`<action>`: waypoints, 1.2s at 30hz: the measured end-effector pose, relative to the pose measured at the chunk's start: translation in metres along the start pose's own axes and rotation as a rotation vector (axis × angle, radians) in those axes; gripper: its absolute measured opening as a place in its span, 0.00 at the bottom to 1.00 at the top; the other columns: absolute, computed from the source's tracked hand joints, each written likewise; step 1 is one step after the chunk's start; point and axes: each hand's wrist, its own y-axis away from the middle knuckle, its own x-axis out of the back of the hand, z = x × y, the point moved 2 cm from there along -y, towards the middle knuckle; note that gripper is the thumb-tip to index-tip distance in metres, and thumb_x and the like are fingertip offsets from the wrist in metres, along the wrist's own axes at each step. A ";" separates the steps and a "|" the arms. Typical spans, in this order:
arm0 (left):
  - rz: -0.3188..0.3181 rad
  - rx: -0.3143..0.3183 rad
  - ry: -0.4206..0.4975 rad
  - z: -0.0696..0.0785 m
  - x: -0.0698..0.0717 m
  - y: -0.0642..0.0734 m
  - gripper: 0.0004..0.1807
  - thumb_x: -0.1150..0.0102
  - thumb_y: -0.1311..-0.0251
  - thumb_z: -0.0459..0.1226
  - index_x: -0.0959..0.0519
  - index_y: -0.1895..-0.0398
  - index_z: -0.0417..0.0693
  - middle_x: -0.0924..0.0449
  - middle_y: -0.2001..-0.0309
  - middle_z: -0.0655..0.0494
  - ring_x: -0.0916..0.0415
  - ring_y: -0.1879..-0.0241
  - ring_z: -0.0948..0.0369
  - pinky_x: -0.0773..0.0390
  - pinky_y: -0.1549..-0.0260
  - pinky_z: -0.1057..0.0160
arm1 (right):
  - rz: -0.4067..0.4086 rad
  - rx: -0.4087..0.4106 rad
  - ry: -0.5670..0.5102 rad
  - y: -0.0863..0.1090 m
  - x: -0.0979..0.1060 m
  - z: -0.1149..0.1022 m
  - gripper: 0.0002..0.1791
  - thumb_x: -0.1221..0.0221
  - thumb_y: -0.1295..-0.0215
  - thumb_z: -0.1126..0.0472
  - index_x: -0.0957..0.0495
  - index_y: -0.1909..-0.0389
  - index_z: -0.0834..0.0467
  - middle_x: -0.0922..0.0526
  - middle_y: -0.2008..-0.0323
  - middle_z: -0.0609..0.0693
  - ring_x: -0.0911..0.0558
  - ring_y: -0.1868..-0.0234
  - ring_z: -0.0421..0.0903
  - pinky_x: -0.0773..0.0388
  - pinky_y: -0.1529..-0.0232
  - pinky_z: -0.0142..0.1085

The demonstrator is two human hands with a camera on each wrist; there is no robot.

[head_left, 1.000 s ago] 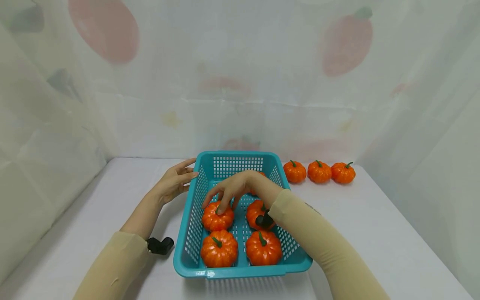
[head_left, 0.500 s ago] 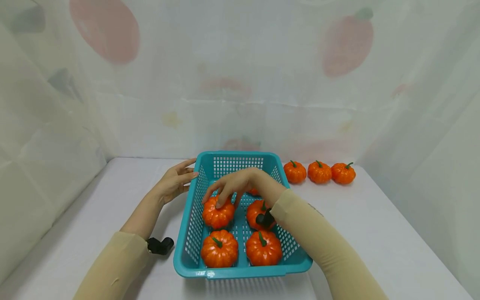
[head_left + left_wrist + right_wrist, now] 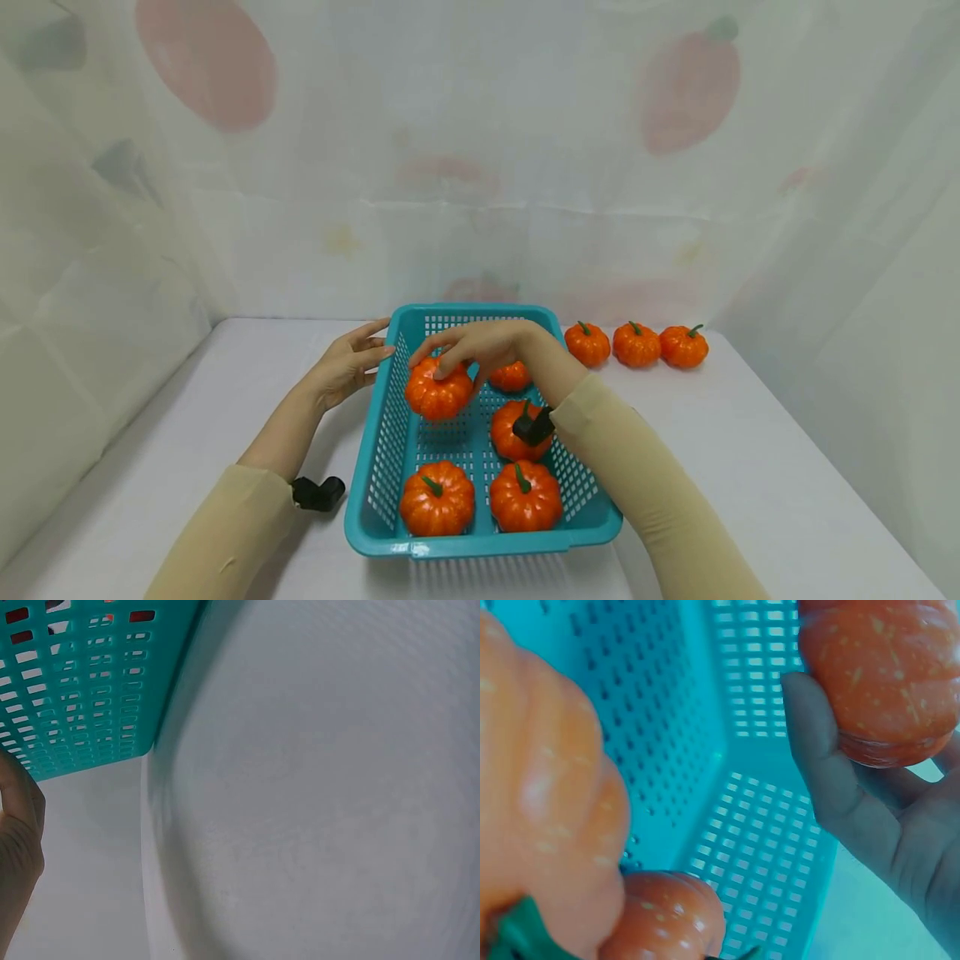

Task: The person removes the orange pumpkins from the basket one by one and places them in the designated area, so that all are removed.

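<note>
My right hand (image 3: 483,343) grips a small orange pumpkin (image 3: 437,396) from above, raised inside the left part of a teal plastic basket (image 3: 491,546). In the right wrist view the thumb (image 3: 810,720) presses against the side of this pumpkin (image 3: 889,679). Two pumpkins stand at the near end of the basket, the left one (image 3: 437,504) and the right one (image 3: 527,502). Farther along the right side are another pumpkin (image 3: 513,429), partly behind my wrist camera, and one (image 3: 512,377) partly behind my hand. My left hand (image 3: 345,367) rests its extended fingers against the basket's left rim.
Three more pumpkins (image 3: 637,345) sit in a row on the white table (image 3: 712,442) beyond the basket's right side. A pale printed curtain (image 3: 480,167) closes off the back, with similar cloth on both sides.
My right hand has lifted the pumpkin off the basket floor and carried it toward the far end. The left hand and the basket have stayed put.
</note>
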 end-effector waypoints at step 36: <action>0.025 -0.007 0.002 0.001 0.004 0.004 0.41 0.41 0.32 0.39 0.51 0.21 0.52 0.28 0.51 0.57 0.19 0.59 0.67 0.17 0.56 0.68 | 0.226 0.429 -0.256 0.056 0.046 -0.009 0.38 0.42 0.35 0.69 0.40 0.26 0.45 0.41 0.26 0.52 0.28 0.35 0.54 0.20 0.42 0.52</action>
